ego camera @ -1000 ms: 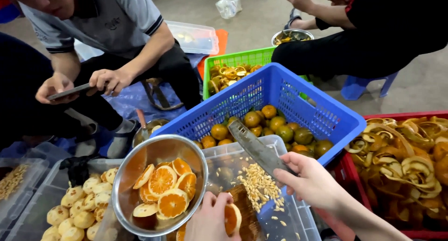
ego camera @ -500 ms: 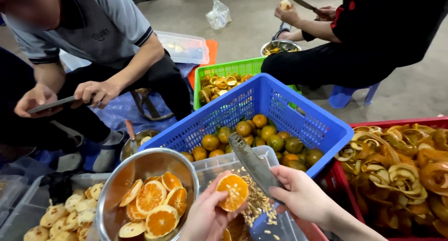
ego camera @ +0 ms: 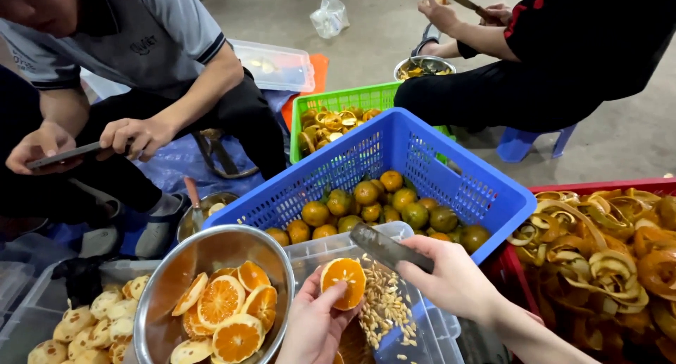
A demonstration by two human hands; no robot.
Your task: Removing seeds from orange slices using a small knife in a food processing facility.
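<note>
Closest in, the left hand (ego camera: 313, 325) cups a halved orange (ego camera: 343, 282), cut face up, right over a clear plastic tub (ego camera: 422, 315) strewn with pale seeds (ego camera: 384, 308). The right hand (ego camera: 454, 279) is wrapped round a knife (ego camera: 387, 249), whose blade lies flat just above the fruit, tip pointing left. That's the risk: the edge sits close to the left fingertips (ego camera: 331, 293), and a wet, slippery half could turn and bring steel onto skin. Juice may also make the handle slide, though the grip itself is partly hidden, so I can't judge how firm it is.

Just left, a steel bowl (ego camera: 211, 255) holds more cut halves, tilted on its perch; a nudge might tip it. Beyond, a blue basket (ego camera: 394, 146) of whole greenish-orange fruit; to the right, a red crate (ego camera: 584, 188) heaped with curled peel. Farther back, a green basket (ego camera: 338, 100), one seated person holding a phone (ego camera: 67, 155), another peeling fruit.
</note>
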